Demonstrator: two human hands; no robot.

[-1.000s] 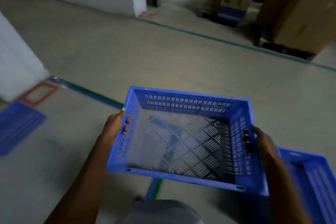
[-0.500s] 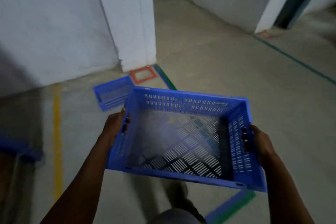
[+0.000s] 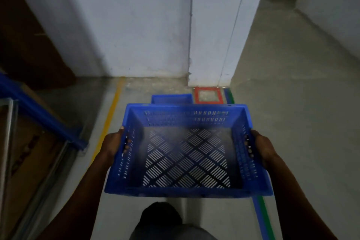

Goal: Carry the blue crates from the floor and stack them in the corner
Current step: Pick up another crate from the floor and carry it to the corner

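One blue crate (image 3: 187,150) is travelling in the air right now, empty and level, and it is being held well above the floor (image 3: 292,122). The left hand (image 3: 115,145) is gripping the crate's left wall with its fingers curled in through the handle slot, and the right hand (image 3: 262,148) is doing the same on the right wall. Just beyond the carried crate's far rim, a second blue crate (image 3: 171,99) is sitting on the floor in the corner where the white wall (image 3: 136,25) is meeting the white pillar (image 3: 214,35), beside a red-taped square (image 3: 208,95); most of it is hiding behind the carried one, so I cannot tell whether it is a single crate or a stack. Judging from this, the carrying leg is nearing its end, while the lowering and seating of this crate on the one in the corner is still waiting to be done. How many crates are remaining elsewhere is not showing here. A yellow floor line (image 3: 109,122) is running toward the wall on the left.
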